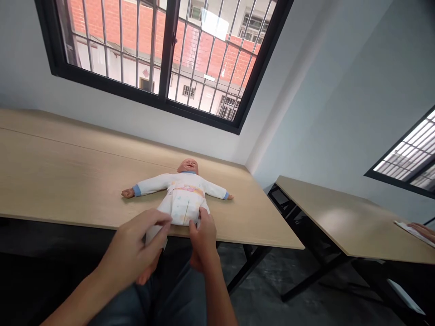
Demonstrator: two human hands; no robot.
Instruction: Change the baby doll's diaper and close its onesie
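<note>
A baby doll (186,185) lies on its back on the wooden table (84,176), arms spread, in a white top with blue cuffs. A white patterned diaper (185,207) covers its lower belly at the table's front edge; its legs hang over the edge, partly hidden. My left hand (141,240) is beside the diaper's left side, thumb and fingers curved toward each other near the doll's leg. My right hand (204,233) touches the diaper's lower right side, its fingers bent in a pinch at the edge.
A second table (340,213) stands to the right, past a gap with dark metal legs. At its far right, another person's hand (423,230) rests by a white item (413,232). Behind my table are a wall and a barred window (163,50).
</note>
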